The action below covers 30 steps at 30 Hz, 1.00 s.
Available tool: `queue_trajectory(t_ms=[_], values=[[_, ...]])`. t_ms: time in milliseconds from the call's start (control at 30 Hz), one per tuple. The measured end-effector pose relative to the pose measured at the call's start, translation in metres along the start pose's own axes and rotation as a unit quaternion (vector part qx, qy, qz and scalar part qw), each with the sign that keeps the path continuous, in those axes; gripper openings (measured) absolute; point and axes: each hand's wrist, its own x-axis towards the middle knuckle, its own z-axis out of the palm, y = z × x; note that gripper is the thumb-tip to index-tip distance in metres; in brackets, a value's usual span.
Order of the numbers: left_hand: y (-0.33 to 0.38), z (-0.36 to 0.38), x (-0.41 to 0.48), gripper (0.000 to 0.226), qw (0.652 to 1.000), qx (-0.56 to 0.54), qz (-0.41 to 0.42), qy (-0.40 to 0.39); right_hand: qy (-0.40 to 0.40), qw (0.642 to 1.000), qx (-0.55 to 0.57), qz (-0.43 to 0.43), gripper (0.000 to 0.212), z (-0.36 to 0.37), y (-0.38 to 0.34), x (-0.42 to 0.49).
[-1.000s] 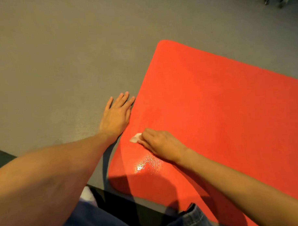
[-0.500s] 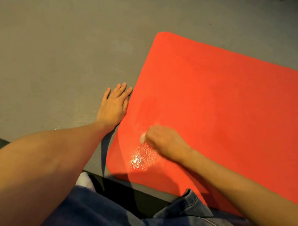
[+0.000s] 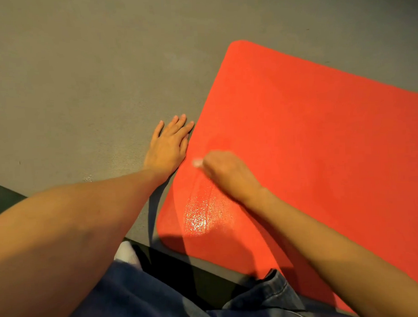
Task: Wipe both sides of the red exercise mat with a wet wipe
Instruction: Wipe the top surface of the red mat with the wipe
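The red exercise mat lies flat on the grey floor, running from the lower middle to the right edge. My right hand is on the mat near its left edge, fingers curled round a small white wet wipe that peeks out at the fingertips; the hand is motion-blurred. A wet glistening patch shines on the mat just below that hand. My left hand lies flat on the floor with straight fingers, right beside the mat's left edge.
Grey floor spreads to the left and behind the mat. My knees in blue jeans fill the bottom of the view, with a white sock or shoe tip and a dark strip of floor at the mat's near edge.
My right hand with the wipe has slid up the mat away from me, leaving a longer wet streak. My left hand has stayed flat on the floor.
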Motion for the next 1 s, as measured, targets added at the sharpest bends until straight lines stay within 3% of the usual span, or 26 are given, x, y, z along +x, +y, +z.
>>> queue_trajectory(t_ms=[33, 67, 133, 200, 300, 400, 467, 533, 633, 700, 767, 833, 900, 1000], values=[[-0.001, 0.000, 0.000, 0.042, 1.000, -0.008, -0.003, 0.001, 0.032, 0.996, -0.015, 0.081, 0.024, 0.000, 0.007, 0.009], [-0.001, 0.000, 0.000, 0.043, 1.000, -0.014, -0.005, 0.002, 0.049, 0.993, -0.005, 0.106, 0.023, 0.003, 0.004, 0.011], [0.000, 0.000, 0.000, 0.043, 1.000, -0.020, -0.002, 0.003, 0.003, 0.998, 0.067, -0.008, 0.007, 0.012, -0.029, -0.004], [0.000, 0.000, -0.001, 0.040, 1.000, -0.025, 0.003, 0.005, -0.105, 0.970, 0.149, -0.160, 0.024, 0.015, -0.067, -0.031], [0.000, 0.000, -0.002, 0.039, 0.999, -0.038, 0.004, 0.017, -0.173, 0.945, 0.159, -0.227, 0.022, 0.016, -0.068, -0.034], [0.001, -0.001, 0.000, 0.040, 0.999, -0.046, -0.004, 0.018, -0.089, 0.980, 0.130, -0.119, 0.013, 0.016, -0.027, 0.007], [0.001, -0.002, 0.001, 0.041, 0.998, -0.057, -0.008, 0.008, 0.001, 0.997, 0.076, 0.026, 0.010, 0.014, -0.003, 0.030], [0.001, -0.002, 0.000, 0.040, 0.998, -0.066, -0.011, 0.009, 0.006, 0.994, 0.062, 0.086, 0.012, 0.017, -0.010, 0.030], [0.001, -0.001, 0.000, 0.040, 0.998, -0.064, -0.013, 0.014, -0.073, 0.990, 0.105, -0.063, 0.002, 0.022, -0.051, -0.001], [0.000, 0.000, 0.000, 0.039, 0.998, -0.062, -0.013, 0.016, -0.132, 0.971, 0.127, -0.157, 0.012, 0.018, -0.065, -0.019], [0.000, 0.000, 0.001, 0.038, 0.998, -0.061, -0.013, 0.023, -0.142, 0.962, 0.137, -0.190, 0.012, 0.013, -0.049, -0.010], [0.001, -0.001, 0.002, 0.039, 0.998, -0.056, -0.012, 0.026, -0.104, 0.974, 0.137, -0.148, 0.015, 0.009, -0.016, 0.014], [0.001, -0.001, 0.001, 0.040, 0.999, -0.047, -0.013, 0.017, -0.035, 0.995, 0.074, -0.051, 0.004, 0.008, 0.025, 0.041], [0.003, -0.002, 0.001, 0.042, 1.000, -0.018, -0.018, 0.011, 0.033, 0.983, 0.038, 0.177, 0.032, 0.008, 0.072, 0.067]])
